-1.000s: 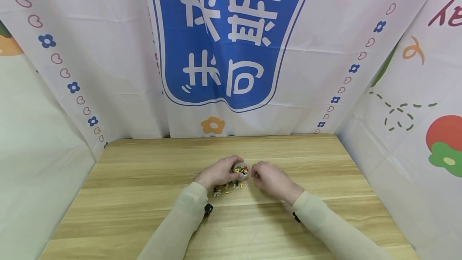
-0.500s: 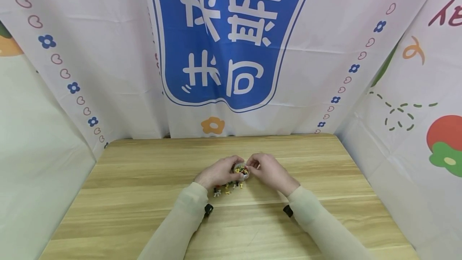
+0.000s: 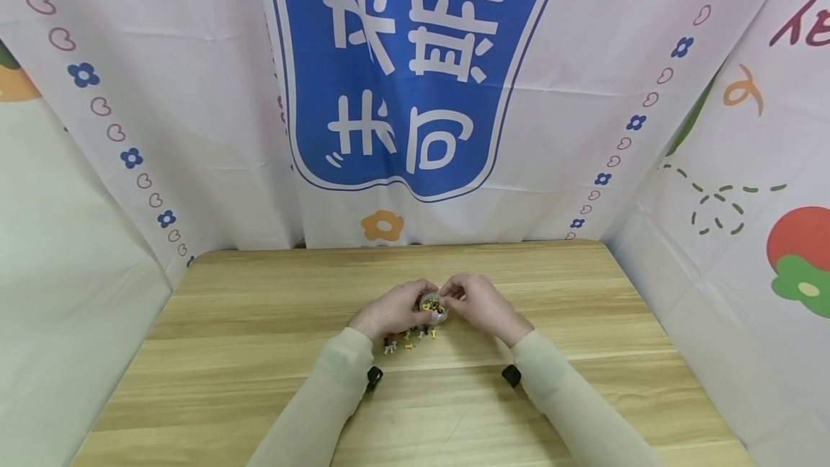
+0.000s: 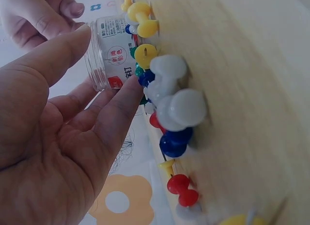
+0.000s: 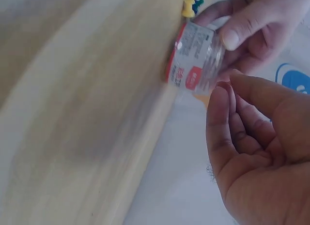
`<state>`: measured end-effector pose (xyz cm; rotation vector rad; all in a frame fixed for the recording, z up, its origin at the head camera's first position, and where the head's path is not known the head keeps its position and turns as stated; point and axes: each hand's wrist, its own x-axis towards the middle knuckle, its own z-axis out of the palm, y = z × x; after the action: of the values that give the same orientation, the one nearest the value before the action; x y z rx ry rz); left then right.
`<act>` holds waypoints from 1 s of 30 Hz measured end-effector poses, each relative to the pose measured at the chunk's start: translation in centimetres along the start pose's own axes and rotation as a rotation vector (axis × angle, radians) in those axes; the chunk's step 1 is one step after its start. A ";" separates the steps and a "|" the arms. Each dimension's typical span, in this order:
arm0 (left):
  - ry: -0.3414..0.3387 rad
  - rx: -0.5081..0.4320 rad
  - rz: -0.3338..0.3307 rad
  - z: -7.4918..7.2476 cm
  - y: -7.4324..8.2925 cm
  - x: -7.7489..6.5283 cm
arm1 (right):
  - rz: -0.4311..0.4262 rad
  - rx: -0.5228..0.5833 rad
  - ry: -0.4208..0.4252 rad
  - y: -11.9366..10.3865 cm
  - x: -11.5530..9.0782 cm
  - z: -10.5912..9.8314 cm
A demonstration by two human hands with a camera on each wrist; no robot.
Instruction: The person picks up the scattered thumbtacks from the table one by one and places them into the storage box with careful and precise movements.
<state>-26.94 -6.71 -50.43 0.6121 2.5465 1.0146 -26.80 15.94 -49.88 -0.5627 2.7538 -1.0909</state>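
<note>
A small clear jar point(image 3: 444, 318) of colourful push pins point(image 3: 431, 303) stands on the wooden table, with a printed label point(image 5: 191, 55) in the right wrist view. My left hand point(image 3: 392, 307) grips the jar from its left side, thumb near and fingers behind. At the jar's mouth is my right hand point(image 3: 483, 305), its thumb and index fingertips drawn close together. Whether a pin sits between those fingertips is hidden. Loose push pins point(image 4: 181, 109) in white, blue, red and yellow lie on the table beside the left hand and jar.
The wooden table point(image 3: 259, 380) extends around both arms. A white printed curtain point(image 3: 551, 164) hangs behind its far edge, with more cloth at the sides. Dark wrist cameras point(image 3: 511, 375) sit under the sleeves.
My right hand has moved up and left from beside the jar to its mouth, its fingertips now over the rim. The left hand and jar have stayed in place.
</note>
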 end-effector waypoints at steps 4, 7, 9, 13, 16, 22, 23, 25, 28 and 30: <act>0.002 -0.006 0.006 0.0 0.0 0.0 | -0.012 0.015 0.007 0.2 0.1 -0.6; 0.005 -0.005 0.001 0.0 0.0 -0.1 | -0.021 0.026 -0.003 0.6 0.2 -1.0; 0.007 0.002 -0.003 0.0 0.1 -0.1 | -0.013 0.032 -0.012 0.9 0.2 -1.1; 0.007 0.029 0.008 0.0 0.3 -0.1 | -0.020 0.044 -0.027 1.6 0.3 -1.4; 0.006 0.063 0.030 0.1 0.5 -0.2 | -0.037 0.055 -0.034 1.9 0.2 -1.8; 0.014 0.105 0.062 0.1 0.8 -0.2 | -0.050 0.080 -0.069 2.2 0.0 -2.5; 0.018 0.111 0.063 0.1 0.8 -0.2 | -0.049 0.084 -0.071 2.2 0.0 -2.6; 0.028 0.107 0.056 -0.2 0.8 -0.3 | -0.044 0.086 -0.066 2.3 0.1 -2.6; 0.065 0.078 0.029 -0.8 0.9 -0.6 | -0.038 0.106 -0.058 2.3 0.1 -2.4; 0.098 0.059 0.008 -1.4 1.1 -1.0 | -0.043 0.127 -0.071 2.3 0.2 -2.2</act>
<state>-26.45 -7.27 -48.61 0.6030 2.6698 0.9990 -28.18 18.82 -49.81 -0.6326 2.6018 -1.2195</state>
